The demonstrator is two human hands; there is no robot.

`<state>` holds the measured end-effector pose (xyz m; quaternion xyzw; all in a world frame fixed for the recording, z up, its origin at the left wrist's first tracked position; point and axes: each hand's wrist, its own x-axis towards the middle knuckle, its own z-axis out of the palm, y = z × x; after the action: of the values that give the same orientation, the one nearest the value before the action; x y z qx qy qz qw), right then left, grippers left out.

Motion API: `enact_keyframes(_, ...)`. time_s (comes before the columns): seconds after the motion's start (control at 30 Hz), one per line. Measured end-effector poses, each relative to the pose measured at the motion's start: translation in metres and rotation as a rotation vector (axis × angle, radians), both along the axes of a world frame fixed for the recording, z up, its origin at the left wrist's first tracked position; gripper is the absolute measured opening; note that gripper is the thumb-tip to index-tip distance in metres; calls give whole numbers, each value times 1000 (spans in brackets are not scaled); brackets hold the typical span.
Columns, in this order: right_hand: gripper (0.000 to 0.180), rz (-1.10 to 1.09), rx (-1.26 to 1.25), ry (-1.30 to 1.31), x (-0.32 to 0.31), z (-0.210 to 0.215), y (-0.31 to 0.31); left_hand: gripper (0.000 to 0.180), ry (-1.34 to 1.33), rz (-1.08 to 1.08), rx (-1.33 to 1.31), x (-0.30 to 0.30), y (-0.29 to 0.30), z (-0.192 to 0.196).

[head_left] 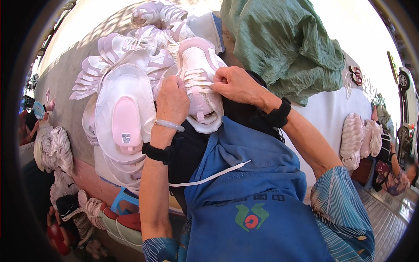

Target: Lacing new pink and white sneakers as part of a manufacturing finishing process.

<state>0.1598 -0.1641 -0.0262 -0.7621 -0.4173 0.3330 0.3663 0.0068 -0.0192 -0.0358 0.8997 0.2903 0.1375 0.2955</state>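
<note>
Blue apron (pixel 257 192) over the lap, worn fabric, green and red emblem low on the front with a line of faint print above it. Short sleeves (pixel 345 205) in blue-teal with thin pale stripes; a few small round buttons or studs on the right one, hard to tell near the rim. Left hand (pixel 172 102): clear pale bangle (pixel 169 125) at the wrist, black band (pixel 157 153) just below it on the forearm. Right hand (pixel 238 85): matching black band (pixel 279 114) at the wrist. Bare forearms otherwise.
</note>
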Motion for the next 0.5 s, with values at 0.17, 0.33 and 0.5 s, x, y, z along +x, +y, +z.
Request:
enact_keyframes(0.17,23,-52,54,23,-6,-3,-3,11,19,10,38,-7,0,2)
enact_keyframes(0.33,26,-106,65,-10,-15,0,-8,11,-8,-4,-172,-8,-4,17)
enact_keyframes(0.5,29,-67,52,28,-24,3,-18,11,-73,-32,-8,-9,-5,11)
